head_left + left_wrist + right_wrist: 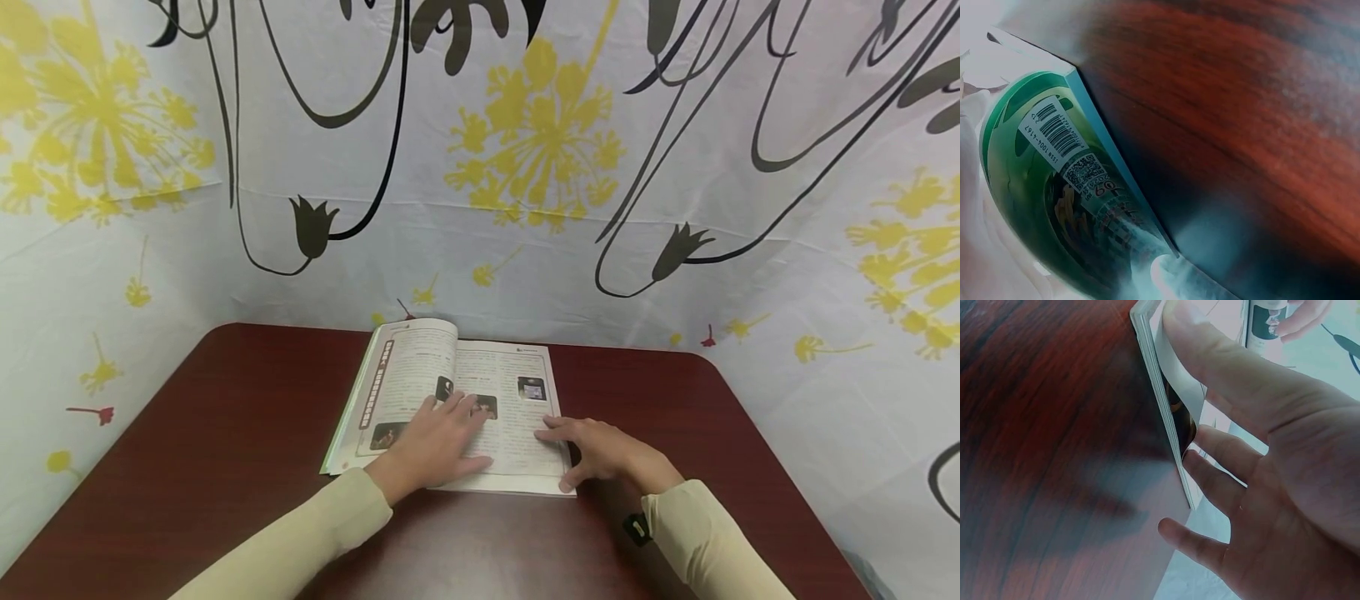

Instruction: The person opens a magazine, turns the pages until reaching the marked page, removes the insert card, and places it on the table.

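An open magazine (517, 458) lies on the dark red table, its left side thick and bowed. My left hand (435, 442) rests with extended fingers across the lower middle of the pages. At the lower right corner, my right hand (611, 450) holds the edge of a page (1179, 381). In the right wrist view its thumb (1210, 347) lies on that page, which bows up from the sheets below, and its fingertips (1191, 456) touch the side edge. The left wrist view shows the green cover (1013, 187) with a barcode, curving up off the table.
The reddish-brown table (187, 433) has rounded far corners. Behind and beside it hangs a white cloth (360, 283) with yellow and dark floral prints. A small black object (637, 529) sits at the right wrist, by the sleeve cuff.
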### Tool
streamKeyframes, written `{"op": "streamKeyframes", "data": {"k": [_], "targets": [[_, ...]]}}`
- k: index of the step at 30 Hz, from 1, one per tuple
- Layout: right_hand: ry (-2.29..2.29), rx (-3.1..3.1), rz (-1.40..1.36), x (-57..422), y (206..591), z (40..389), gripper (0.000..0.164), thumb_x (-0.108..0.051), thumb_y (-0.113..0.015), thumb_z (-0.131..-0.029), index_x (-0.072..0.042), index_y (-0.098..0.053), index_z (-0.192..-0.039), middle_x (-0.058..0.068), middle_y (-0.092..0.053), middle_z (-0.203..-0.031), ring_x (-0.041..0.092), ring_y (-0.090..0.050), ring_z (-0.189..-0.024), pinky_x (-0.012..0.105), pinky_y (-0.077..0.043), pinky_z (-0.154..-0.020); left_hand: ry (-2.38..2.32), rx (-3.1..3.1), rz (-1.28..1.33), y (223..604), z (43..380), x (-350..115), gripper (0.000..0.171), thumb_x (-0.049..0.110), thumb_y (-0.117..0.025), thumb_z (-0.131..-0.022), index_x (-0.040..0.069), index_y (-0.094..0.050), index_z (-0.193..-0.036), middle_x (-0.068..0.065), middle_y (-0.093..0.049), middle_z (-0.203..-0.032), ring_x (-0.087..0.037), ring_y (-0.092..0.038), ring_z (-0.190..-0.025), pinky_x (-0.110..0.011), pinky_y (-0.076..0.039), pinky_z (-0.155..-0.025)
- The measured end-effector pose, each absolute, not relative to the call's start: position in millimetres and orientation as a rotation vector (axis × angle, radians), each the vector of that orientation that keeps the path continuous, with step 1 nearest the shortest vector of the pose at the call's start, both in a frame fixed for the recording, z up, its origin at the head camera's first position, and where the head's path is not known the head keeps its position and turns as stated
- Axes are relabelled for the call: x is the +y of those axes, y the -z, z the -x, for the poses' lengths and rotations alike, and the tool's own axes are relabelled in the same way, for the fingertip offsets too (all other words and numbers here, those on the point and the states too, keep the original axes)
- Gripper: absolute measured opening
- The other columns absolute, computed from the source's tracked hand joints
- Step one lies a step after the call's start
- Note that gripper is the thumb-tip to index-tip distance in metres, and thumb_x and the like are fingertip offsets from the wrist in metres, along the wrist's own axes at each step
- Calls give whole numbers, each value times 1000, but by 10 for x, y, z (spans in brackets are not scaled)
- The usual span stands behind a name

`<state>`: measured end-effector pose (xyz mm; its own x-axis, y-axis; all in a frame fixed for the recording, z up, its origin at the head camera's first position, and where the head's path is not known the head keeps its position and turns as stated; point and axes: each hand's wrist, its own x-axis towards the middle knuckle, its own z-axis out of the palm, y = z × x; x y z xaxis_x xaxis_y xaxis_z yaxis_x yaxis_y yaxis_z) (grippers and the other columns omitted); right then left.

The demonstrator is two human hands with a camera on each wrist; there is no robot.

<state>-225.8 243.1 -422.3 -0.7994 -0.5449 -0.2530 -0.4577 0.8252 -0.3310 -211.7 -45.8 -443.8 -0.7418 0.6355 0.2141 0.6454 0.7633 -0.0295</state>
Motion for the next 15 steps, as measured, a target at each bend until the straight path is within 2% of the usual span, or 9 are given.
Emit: {"op": "streamKeyframes", "data": {"k": [5, 12, 15], "targets": [[362, 2671, 795, 2438, 4223, 2263, 78, -26, -91, -68, -14, -60, -139, 15, -47, -150, 40, -44, -136, 56, -41, -103, 95, -2786, 982, 4455, 2105, -441, 73, 71, -50, -90, 19, -54, -140, -11, -50, -145, -33, -46, -134, -60, -41, -100], [373, 2681, 859, 2417, 4206, 2271, 71, -35, -87, -73, -12, -63, -135, 17, -50, -147, 40, -49, -132, 55, -44, -99, 24, -2805, 1000, 4486, 2090, -430, 98, 86, -46, -79, 16, -45, -148, -11, -46, -149, -33, -43, -136, -62, -37, -102], [390, 2686, 869, 2407, 4196, 2273, 66, -37, -85, -76, -11, -65, -133, 18, -52, -144, 40, -51, -130, 54, -45, -98, -21, -2811, 999, 4481, 2081, -426, 104, 89, -46, -75, 18, -43, -150, -10, -44, -151, -32, -42, -137, -61, -36, -103]]}}
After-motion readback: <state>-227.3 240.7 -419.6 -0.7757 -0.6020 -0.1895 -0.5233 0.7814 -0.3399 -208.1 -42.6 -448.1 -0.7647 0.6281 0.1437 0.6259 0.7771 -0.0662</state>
